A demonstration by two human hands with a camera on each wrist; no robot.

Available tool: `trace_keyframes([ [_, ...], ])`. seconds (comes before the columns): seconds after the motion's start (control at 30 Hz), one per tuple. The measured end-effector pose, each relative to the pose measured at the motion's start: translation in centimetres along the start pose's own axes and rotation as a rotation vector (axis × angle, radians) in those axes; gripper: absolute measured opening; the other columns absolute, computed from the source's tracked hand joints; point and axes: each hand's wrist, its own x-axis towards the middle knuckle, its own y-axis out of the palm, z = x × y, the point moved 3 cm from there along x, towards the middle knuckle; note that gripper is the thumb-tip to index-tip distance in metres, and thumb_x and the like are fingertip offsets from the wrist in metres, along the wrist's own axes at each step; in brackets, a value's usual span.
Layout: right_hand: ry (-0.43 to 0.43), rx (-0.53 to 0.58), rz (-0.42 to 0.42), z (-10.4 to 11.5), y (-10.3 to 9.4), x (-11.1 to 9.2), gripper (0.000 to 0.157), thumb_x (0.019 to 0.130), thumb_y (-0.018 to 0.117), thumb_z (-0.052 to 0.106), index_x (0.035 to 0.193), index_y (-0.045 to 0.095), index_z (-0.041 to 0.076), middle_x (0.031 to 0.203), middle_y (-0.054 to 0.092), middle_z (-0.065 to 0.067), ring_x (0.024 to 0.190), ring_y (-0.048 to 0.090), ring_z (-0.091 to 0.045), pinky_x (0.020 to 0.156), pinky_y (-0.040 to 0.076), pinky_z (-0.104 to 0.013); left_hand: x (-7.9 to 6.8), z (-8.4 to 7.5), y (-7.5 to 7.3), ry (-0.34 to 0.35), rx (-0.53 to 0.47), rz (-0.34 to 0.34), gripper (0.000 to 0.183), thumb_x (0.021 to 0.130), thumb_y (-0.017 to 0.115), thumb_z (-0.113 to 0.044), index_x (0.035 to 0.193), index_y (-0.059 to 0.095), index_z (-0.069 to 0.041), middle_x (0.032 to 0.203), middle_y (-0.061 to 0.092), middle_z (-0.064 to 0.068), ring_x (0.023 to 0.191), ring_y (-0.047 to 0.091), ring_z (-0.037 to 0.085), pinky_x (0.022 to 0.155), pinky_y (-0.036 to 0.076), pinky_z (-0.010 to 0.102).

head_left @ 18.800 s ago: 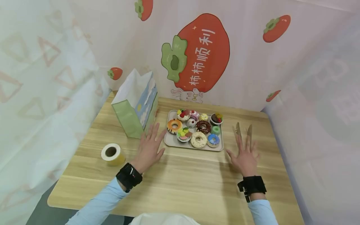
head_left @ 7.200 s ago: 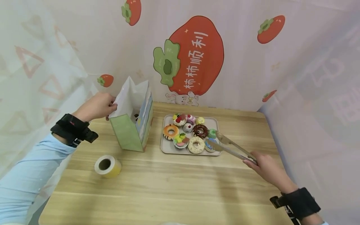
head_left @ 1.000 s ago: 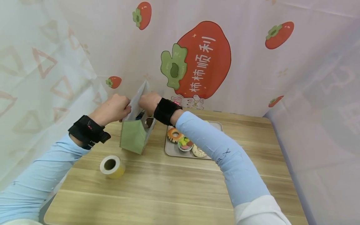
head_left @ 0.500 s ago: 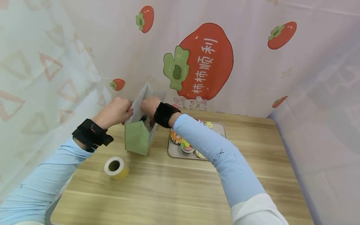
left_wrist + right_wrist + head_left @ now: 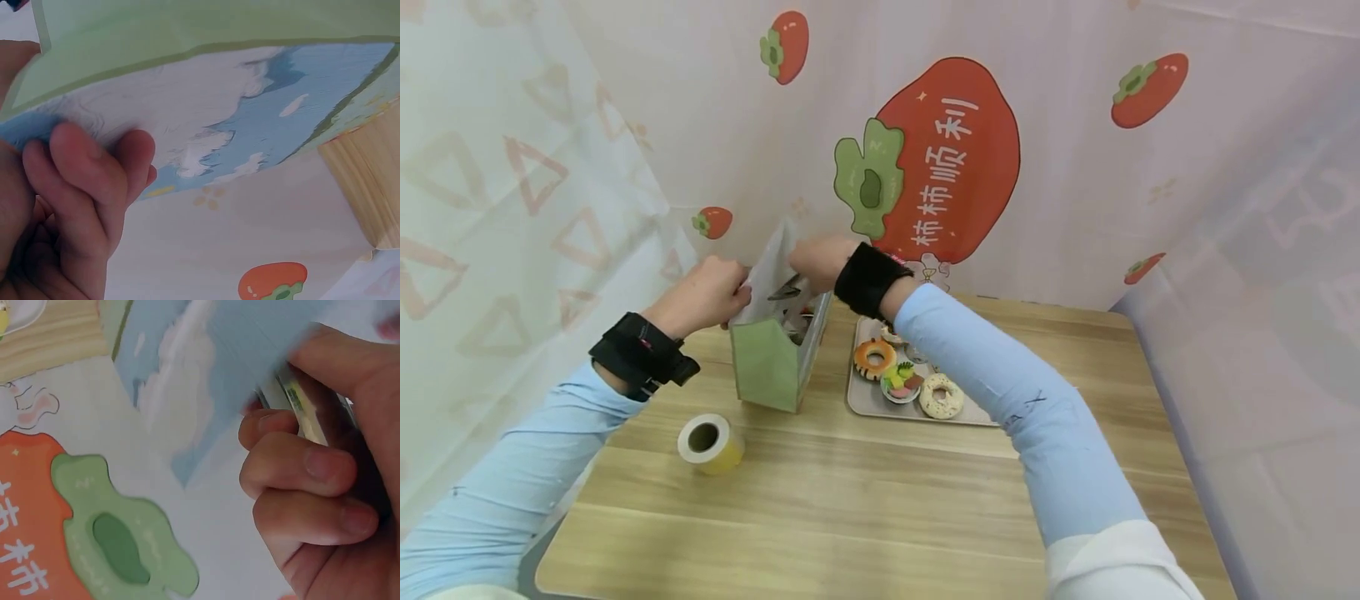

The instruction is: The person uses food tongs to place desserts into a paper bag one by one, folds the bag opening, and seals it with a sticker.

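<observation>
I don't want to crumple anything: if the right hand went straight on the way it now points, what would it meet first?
From the head view, the right hand would probably meet the bag first, at its white inner side near the left hand. Depth is unclear, so it might pass over.

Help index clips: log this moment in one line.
left hand: grips green-blue paper bag | right hand: holds silver metal tongs at bag's opening | grey rectangular tray: beside bag
</observation>
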Motion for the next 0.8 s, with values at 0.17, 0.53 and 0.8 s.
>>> trace_keyframes([
  [0.17,0.005,0.075,0.000,-2.4,-1.3,-2.7,0.021,0.096,0.067,0.028,0.097,0.064,0.008,0.098,0.066,-0.006,0.081,0.053,-0.018,0.080,0.047,-0.034,0.0,0.5,-0.3,-0.030,-0.005,-0.004,0.031,0.093,0.047,0.000,0.063,0.053,-0.006,0.046,0.054,0.002,0.039,0.053,0.013,0.048,0.040,0.028],
  [0.53,0.078,0.270,-0.161,-6.8,-2.0,-11.3,0.028,0.095,0.067,0.032,0.103,0.064,0.005,0.080,0.061,-0.005,0.070,0.056,-0.019,0.067,0.045,-0.031,0.2,0.7,-0.4,-0.044,-0.005,-0.008,0.031,0.093,0.048,-0.001,0.063,0.054,-0.006,0.047,0.054,0.003,0.040,0.054,0.013,0.047,0.040,0.029],
  [0.8,0.122,0.395,-0.384,-8.3,1.5,-19.3,0.029,0.093,0.071,0.025,0.109,0.061,0.003,0.070,0.057,-0.005,0.056,0.047,-0.013,0.057,0.039,-0.028,-0.2,0.8,-0.1,-0.002,-0.023,0.000,0.029,0.093,0.047,0.000,0.066,0.052,-0.006,0.049,0.052,0.003,0.040,0.054,0.010,0.047,0.039,0.028],
])
